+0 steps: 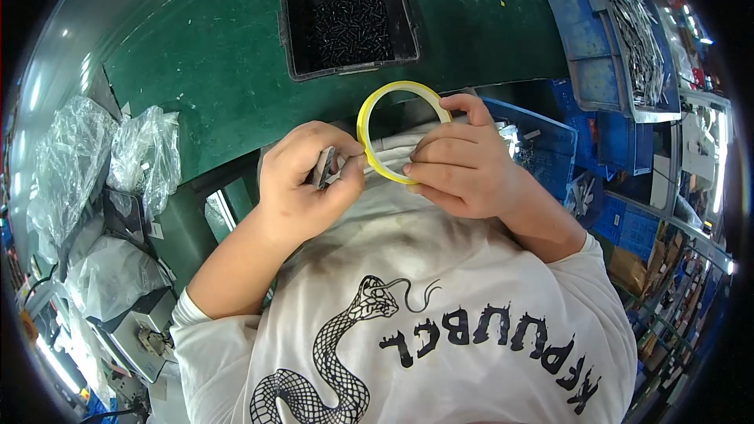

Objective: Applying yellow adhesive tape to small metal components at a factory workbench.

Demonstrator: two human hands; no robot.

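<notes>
A narrow roll of yellow tape (pixel 367 140) with a white inner core is held upright in front of my body. My right hand (pixel 475 159) is closed on its right side, with the fingertips at the lower rim and the index finger on the outer edge. My left hand (pixel 302 177) is closed, its thumb and fingertips meeting at the roll's left edge. Inside its curled fingers sits a small flat grey metal piece (pixel 323 166), partly hidden, whose exact kind I cannot make out. Whether a tape end is pinched there is too small to tell.
On the green table (pixel 220 55) beyond my hands stands a black bin (pixel 294 55) of small black parts. Blue bins (pixel 585 47) with thin metal strips rise at the right; another blue bin (pixel 550 137) lies lower. Clear plastic bags (pixel 145 153) hang at the left.
</notes>
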